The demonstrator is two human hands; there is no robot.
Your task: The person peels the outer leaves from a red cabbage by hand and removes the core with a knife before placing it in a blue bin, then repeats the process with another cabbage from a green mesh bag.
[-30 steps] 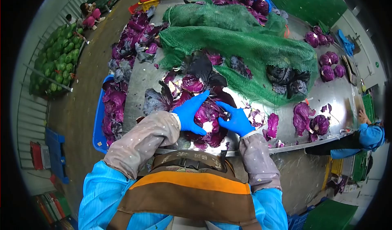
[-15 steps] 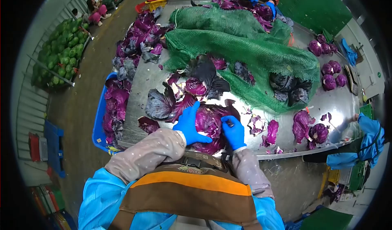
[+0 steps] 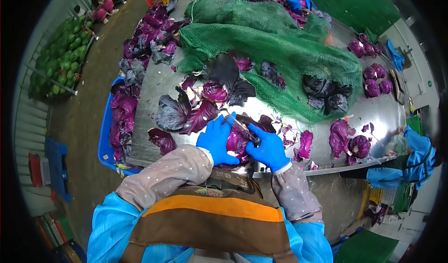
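Observation:
On the steel table right in front of me, my left hand (image 3: 215, 140), in a blue glove, grips a red cabbage (image 3: 237, 141) from its left side, thumb below and fingers above. My right hand (image 3: 271, 151), also gloved in blue, is closed round the dark handle of a knife (image 3: 253, 137). The thin blade points up and left across the top of the cabbage, its tip close to my left fingertips. Loose purple leaves (image 3: 201, 117) lie just beyond my left hand. Leaf scraps and a cut leaf (image 3: 305, 144) are to the right of my right hand.
Green mesh netting (image 3: 275, 57) with dark cabbages in it stretches across the table. A blue crate (image 3: 104, 137) full of leaves stands at the left edge. Trimmed cabbages (image 3: 372, 88) sit at the right. Co-workers stand at the far side (image 3: 298, 1) and right (image 3: 415, 155).
My right hand has turned and come over the cabbage, bringing the knife blade into view across its top. My left hand still holds the cabbage. The view has shifted slightly.

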